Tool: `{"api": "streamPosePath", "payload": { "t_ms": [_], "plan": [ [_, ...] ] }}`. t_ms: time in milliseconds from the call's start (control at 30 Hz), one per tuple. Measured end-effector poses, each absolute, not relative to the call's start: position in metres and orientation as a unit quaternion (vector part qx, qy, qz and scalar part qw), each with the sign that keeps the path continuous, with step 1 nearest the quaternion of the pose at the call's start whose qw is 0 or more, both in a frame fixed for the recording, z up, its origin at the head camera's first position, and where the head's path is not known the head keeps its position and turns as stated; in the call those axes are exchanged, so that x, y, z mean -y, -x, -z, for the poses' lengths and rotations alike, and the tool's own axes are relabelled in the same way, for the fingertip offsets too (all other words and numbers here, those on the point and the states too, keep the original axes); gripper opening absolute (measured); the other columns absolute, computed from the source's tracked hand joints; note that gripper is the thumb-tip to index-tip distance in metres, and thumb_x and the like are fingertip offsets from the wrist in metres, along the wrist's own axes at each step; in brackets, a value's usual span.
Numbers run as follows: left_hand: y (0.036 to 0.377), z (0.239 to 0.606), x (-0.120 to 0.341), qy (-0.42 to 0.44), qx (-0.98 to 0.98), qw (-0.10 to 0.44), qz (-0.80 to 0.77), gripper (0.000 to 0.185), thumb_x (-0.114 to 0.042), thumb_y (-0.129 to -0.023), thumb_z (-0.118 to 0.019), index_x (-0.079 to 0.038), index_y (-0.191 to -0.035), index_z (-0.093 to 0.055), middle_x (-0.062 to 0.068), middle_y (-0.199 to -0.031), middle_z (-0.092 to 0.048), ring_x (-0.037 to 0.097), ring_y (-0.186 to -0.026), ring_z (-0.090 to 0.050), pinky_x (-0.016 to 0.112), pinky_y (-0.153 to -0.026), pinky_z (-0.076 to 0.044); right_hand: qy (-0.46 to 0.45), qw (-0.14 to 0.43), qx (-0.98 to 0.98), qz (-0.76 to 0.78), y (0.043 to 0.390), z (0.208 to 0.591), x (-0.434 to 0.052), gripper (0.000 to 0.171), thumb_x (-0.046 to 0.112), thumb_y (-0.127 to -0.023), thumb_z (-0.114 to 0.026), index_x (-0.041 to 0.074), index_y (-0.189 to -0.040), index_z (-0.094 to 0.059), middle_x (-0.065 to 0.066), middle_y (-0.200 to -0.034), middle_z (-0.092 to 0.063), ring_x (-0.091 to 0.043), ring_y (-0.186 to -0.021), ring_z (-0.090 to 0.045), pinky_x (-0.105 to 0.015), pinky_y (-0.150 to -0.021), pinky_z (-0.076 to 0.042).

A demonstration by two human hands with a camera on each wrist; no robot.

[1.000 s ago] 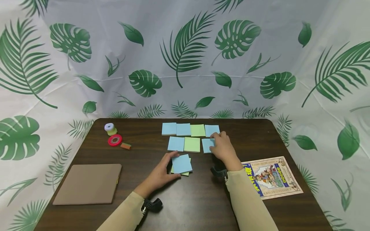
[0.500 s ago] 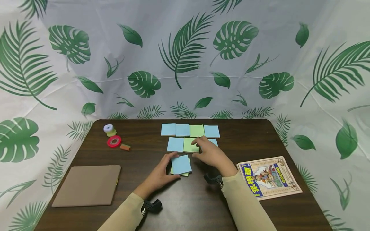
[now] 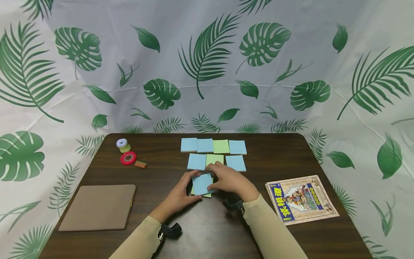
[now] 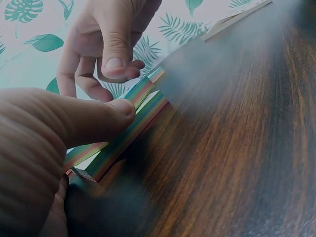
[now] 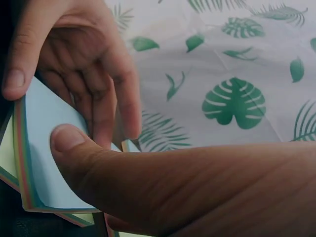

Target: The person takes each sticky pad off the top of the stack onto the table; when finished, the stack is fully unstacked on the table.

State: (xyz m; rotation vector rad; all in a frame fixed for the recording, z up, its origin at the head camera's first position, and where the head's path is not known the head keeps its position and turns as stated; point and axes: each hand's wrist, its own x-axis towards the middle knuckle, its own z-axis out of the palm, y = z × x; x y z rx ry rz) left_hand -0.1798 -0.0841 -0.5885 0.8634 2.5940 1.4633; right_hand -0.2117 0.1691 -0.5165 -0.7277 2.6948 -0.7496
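A stack of sticky notes [image 3: 201, 185] with a blue top sheet lies at the table's middle. My left hand [image 3: 190, 187] grips its left side, thumb on the near edge [image 4: 123, 106] and fingers curled round the far corner. My right hand [image 3: 212, 177] comes in from the right; its thumb [image 5: 69, 139] lies on the blue top sheet [image 5: 47, 163] and its fingers curl at the far edge. Several single notes lie behind: a far row of blue ones [image 3: 189, 144] with one green [image 3: 221, 146], and a nearer row of blue [image 3: 196, 161], green [image 3: 214, 158] and blue [image 3: 235, 163].
A brown notebook [image 3: 97, 207] lies at the front left. Two tape rolls [image 3: 123, 144] [image 3: 128, 157] and a small eraser [image 3: 140, 164] sit at the back left. A picture booklet [image 3: 302, 198] lies at the right. A leaf-print cloth hangs behind the dark wooden table [image 3: 226, 230].
My right hand left the blue note at the right of the nearer row and drew back left to the stack. The left hand stayed on the stack.
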Motion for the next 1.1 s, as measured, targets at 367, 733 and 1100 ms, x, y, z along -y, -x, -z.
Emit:
{"api": "streamPosePath", "payload": {
  "t_ms": [367, 733, 1100],
  "plan": [
    [0.181, 0.588, 0.084, -0.282, -0.831, 0.025, -0.478, 0.097, -0.015, -0.089, -0.093, -0.019, -0.167, -0.037, 0.005, -0.161, -0.051, 0.024, -0.153, -0.048, 0.029, -0.125, -0.035, 0.245, 0.141, -0.932, 0.228, 0.210, 0.525, -0.163, 0.074, 0.039, -0.087, -0.094, 0.017, -0.149, -0.062, -0.004, -0.117, -0.059, -0.016, -0.091, -0.058, -0.041, -0.085, -0.053],
    [0.181, 0.587, 0.084, -0.284, -0.833, 0.024, -0.474, 0.097, -0.014, -0.089, -0.093, -0.016, -0.168, -0.037, 0.005, -0.162, -0.051, 0.025, -0.153, -0.048, 0.032, -0.125, -0.037, 0.241, 0.147, -0.930, 0.235, 0.210, 0.529, -0.162, 0.071, 0.036, -0.087, -0.095, 0.014, -0.146, -0.062, -0.005, -0.118, -0.056, -0.017, -0.090, -0.059, -0.041, -0.083, -0.054],
    [0.181, 0.588, 0.085, -0.288, -0.834, 0.034, -0.469, 0.103, -0.017, -0.088, -0.094, -0.011, -0.171, -0.033, 0.008, -0.168, -0.046, 0.025, -0.152, -0.047, 0.051, -0.121, -0.042, 0.253, 0.121, -0.928, 0.247, 0.209, 0.527, -0.161, 0.057, 0.036, -0.085, -0.096, 0.016, -0.117, -0.054, -0.003, -0.110, -0.056, -0.016, -0.086, -0.060, -0.038, -0.080, -0.055]
  ]
}}
